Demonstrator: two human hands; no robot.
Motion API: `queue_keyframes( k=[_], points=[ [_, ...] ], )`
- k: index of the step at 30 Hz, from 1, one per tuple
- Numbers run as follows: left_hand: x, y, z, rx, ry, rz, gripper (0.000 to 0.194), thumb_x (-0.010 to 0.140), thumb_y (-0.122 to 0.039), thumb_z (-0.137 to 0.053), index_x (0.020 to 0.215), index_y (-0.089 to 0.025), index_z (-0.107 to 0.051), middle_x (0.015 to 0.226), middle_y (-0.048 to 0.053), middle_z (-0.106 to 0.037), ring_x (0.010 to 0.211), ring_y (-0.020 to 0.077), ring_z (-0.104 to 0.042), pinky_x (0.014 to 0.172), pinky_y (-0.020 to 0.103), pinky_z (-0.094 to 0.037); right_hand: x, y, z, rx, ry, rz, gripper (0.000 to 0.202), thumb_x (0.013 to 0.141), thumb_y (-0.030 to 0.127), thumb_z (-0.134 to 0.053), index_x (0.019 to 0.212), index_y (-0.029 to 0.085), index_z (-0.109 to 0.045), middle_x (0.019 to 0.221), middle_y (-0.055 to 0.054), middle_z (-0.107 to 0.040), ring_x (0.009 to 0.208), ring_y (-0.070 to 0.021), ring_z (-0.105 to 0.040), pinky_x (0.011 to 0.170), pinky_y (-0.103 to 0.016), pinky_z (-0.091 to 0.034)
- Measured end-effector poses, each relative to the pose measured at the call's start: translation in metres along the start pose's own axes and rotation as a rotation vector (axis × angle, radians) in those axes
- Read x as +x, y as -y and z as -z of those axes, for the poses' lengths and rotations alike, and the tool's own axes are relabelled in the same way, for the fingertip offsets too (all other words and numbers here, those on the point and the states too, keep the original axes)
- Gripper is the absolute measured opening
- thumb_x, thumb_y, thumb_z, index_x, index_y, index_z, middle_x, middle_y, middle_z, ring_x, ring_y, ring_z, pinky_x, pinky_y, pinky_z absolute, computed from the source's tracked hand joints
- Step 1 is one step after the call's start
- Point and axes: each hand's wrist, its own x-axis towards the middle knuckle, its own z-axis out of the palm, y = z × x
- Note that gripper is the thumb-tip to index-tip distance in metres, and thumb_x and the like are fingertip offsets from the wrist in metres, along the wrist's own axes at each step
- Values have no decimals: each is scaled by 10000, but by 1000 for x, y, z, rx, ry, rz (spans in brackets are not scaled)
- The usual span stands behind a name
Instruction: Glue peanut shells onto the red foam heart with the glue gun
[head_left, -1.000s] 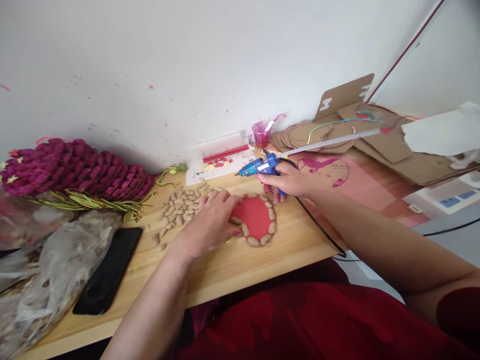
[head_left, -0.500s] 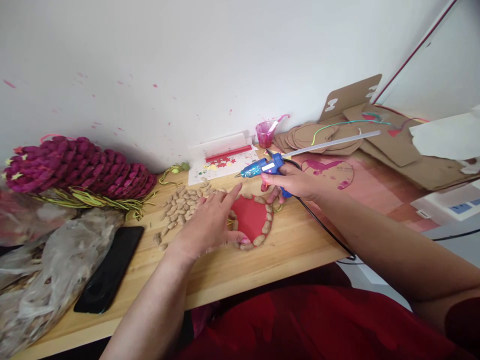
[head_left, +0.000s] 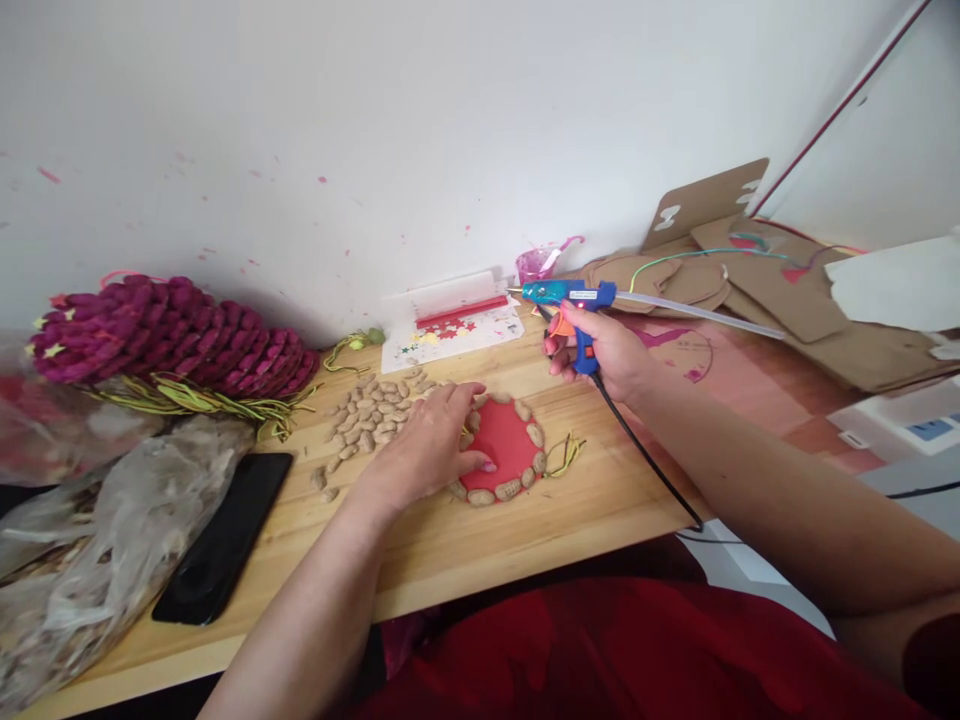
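Observation:
My right hand [head_left: 600, 345] grips a blue glue gun [head_left: 577, 293] with an orange trigger; its nozzle points left, and a long clear glue stick [head_left: 697, 308] sticks out behind. On the table, a red disc [head_left: 510, 440] lies flat with a ring of peanuts [head_left: 508, 490] along its rim. My left hand [head_left: 431, 435] rests at the disc's left edge, thumb over the red face and fingers apart near the rim. It covers part of the peanut ring. A yellow-green string tassel [head_left: 566, 455] extends from the disc's right side.
Loose peanuts [head_left: 367, 415] lie left of the disc. Further left are a black phone [head_left: 225, 540], a plastic bag [head_left: 127, 530] and magenta peanut-covered discs [head_left: 172, 335]. Behind are star confetti on paper [head_left: 450, 340] and a magenta-stained cup [head_left: 534, 265]. Cardboard pieces [head_left: 780, 300] occupy the right; a black cord [head_left: 645, 450] trails down.
The glue gun has lifted and moved right, away from the disc. The disc has turned clockwise under my left hand, and its tassel now shows clearly on the right.

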Motion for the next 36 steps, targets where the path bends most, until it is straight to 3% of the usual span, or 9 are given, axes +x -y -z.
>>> queue_keyframes(
  k=[6, 10, 14, 18, 21, 25, 29, 32, 36],
  points=[
    [6, 5, -10, -108, 10, -154, 830, 898, -131, -615, 1623, -268, -235, 1420, 132, -603, 1276, 263, -594, 1122, 495, -448, -3, 0, -4, -23, 3, -19, 330, 943, 487, -659, 770, 212, -602, 637, -17, -668, 441, -120, -620, 374, -209, -400],
    [8, 1, -12, -130, -17, -224, 880, 889, -47, -514, 1651, -305, -157, 1449, 110, -597, 1270, 240, -593, 1104, 482, -459, -2, -1, -5, -37, 20, -56, 321, 976, 459, -618, 794, 196, -597, 625, -15, -669, 465, -129, -647, 388, -203, -427],
    [4, -11, -10, -86, -153, -299, 773, 890, -23, -472, 1601, -295, -336, 1331, 81, -670, 1218, 238, -584, 1094, 501, -424, -1, -5, -5, -55, 13, -88, 293, 1006, 427, -586, 821, 200, -596, 638, -18, -686, 521, -144, -687, 434, -209, -488],
    [-5, -36, -12, -73, -59, -405, 538, 958, -145, -545, 1482, -263, -512, 1230, 71, -712, 1198, 254, -561, 1044, 472, -423, -1, -10, -7, -67, 16, -104, 278, 1002, 414, -604, 829, 196, -611, 687, -30, -708, 584, -156, -722, 465, -212, -526],
    [-11, -53, -23, 58, -17, -477, 519, 1005, -192, -503, 1522, -200, -450, 1276, 114, -686, 1202, 283, -536, 1019, 485, -414, -3, -11, -10, -73, 42, -111, 268, 1007, 388, -603, 828, 190, -614, 678, -24, -701, 571, -148, -714, 463, -205, -529],
    [-12, -64, -39, 248, -62, -487, 581, 1028, -175, -437, 1595, -181, -311, 1348, 146, -638, 1205, 306, -526, 1028, 522, -382, -4, -12, -11, -79, 66, -120, 299, 1004, 398, -611, 797, 182, -610, 642, -19, -685, 531, -138, -693, 456, -199, -523],
    [-12, -69, -43, 314, -28, -477, 573, 1026, -111, -397, 1589, -167, -307, 1244, 131, -661, 1193, 304, -525, 996, 489, -420, -2, -14, -10, -91, 77, -115, 313, 960, 445, -672, 802, 182, -609, 634, -14, -686, 530, -139, -693, 451, -195, -517],
    [-14, -70, -39, 260, 52, -524, 547, 1019, -81, -390, 1560, -161, -373, 1099, 102, -677, 1101, 275, -557, 977, 450, -462, -2, -16, -10, -105, 77, -96, 307, 926, 459, -713, 832, 182, -619, 652, -17, -697, 536, -149, -698, 434, -202, -511],
    [-17, -66, -24, -36, 184, -542, 422, 1000, -114, -465, 1397, -181, -592, 1034, 80, -705, 1027, 230, -617, 929, 362, -515, -2, -15, -10, -118, 80, -94, 300, 940, 446, -694, 819, 181, -619, 654, -23, -698, 539, -150, -703, 432, -202, -509]
  ],
)
